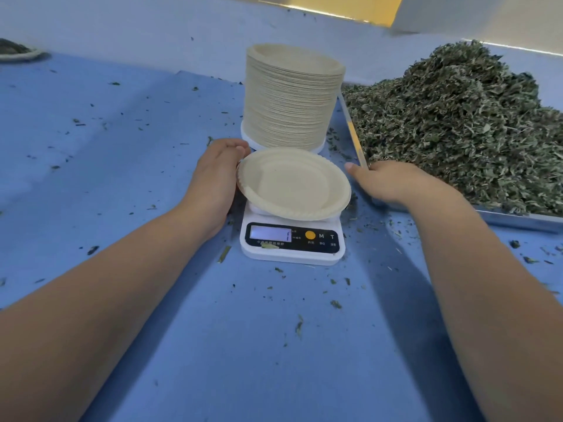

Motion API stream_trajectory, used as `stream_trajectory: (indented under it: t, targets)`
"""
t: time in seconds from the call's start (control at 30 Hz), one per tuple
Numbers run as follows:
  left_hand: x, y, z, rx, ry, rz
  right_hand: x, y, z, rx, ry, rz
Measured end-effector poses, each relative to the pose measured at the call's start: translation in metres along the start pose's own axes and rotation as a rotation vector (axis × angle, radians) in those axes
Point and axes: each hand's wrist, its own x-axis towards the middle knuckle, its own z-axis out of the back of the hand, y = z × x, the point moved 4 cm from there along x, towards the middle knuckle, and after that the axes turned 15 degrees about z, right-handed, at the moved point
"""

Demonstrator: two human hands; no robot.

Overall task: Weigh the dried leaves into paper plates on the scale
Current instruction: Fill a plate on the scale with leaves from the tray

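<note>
Empty paper plate (292,182) sits tilted on the scale (292,242), left hand (213,181) fingers curled on its left rim. Right hand (393,181) at the tray (518,220) corner beside the dried leaves (457,123), thumb out, fingers hidden, can't tell. Seat plate flat, let go, tare, then add leaves in small pinches

A blue cloth (122,184) covers the work surface, creased in its far left part and strewn with green crumbs (299,325). At its far left edge sits a pale dish (18,53) with dark contents. Beyond its far edge rises a pale wall (146,22), then a yellow panel (350,6).
</note>
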Motion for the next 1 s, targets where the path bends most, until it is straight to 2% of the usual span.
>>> stream_trajectory:
  t: [0.17,0.37,0.53,0.67,0.73,0.87,1.0]
  targets:
    - [0.001,0.0,-0.001,0.014,0.012,-0.003,-0.004,-0.002,-0.001,-0.112,-0.178,-0.04]
    - [0.001,0.001,-0.002,-0.006,0.017,-0.001,-0.002,-0.008,0.004,0.051,-0.2,-0.054]
    - [0.001,0.001,-0.002,0.02,0.024,-0.008,-0.01,-0.015,0.018,0.123,-0.541,-0.012]
    - [0.001,0.001,-0.002,0.026,0.028,-0.004,-0.015,-0.01,0.017,0.128,-0.582,0.017]
    - [0.001,0.001,-0.001,0.029,0.027,0.002,-0.02,-0.005,0.024,0.118,-0.663,0.029]
    - [0.002,0.001,-0.001,0.06,0.015,-0.009,-0.034,0.024,0.048,0.2,-0.862,0.186]
    - [0.002,0.002,-0.001,0.072,0.02,-0.023,-0.047,0.083,0.06,0.324,-0.888,0.42]
